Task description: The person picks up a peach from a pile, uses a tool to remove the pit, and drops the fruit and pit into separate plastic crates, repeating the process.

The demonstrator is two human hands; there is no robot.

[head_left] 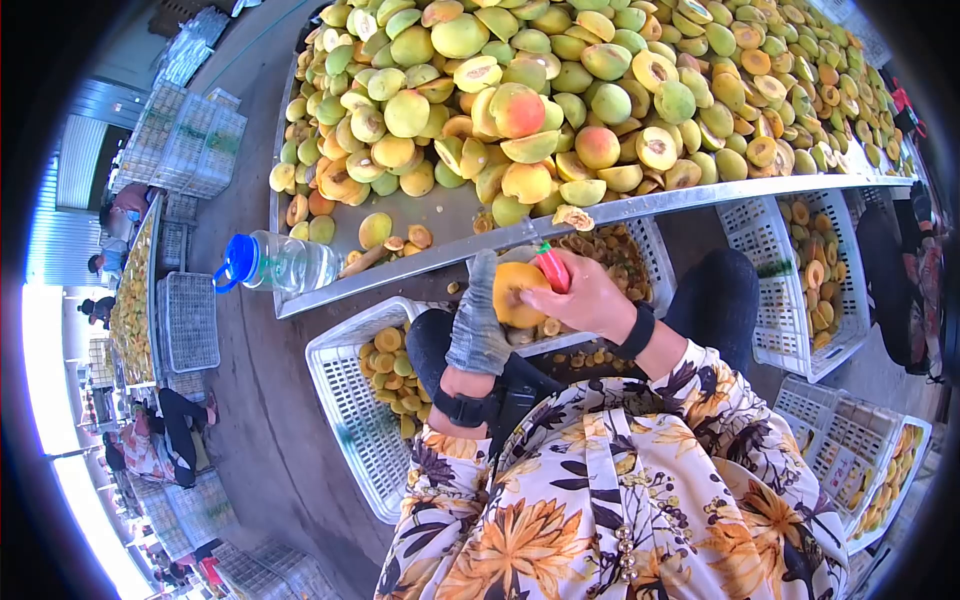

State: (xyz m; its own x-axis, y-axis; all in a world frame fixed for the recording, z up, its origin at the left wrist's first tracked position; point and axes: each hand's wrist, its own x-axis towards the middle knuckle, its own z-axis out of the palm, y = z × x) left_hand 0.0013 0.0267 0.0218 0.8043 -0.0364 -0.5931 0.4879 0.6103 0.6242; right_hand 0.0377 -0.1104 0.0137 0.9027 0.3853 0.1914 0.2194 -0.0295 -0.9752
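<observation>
My left hand (476,322), in a grey knit glove, is closed around the side of a yellow-orange peach (513,292) over my lap. My bare right hand (592,297) grips a small tool with a red handle (553,268) and a green end; its working part is hidden. My right thumb presses against the peach. Just beyond my hands runs the metal rim of a table (430,262), heaped with halved peaches (530,110), some showing their pits. A cut piece of peach (573,217) lies on that rim.
A clear bottle with a blue cap (285,262) is at the table's left corner. White crates of peach halves stand at my left (335,400) and right (765,285). Another crate (655,265) sits under the rim. Other people (165,440) sit at far left among stacked crates.
</observation>
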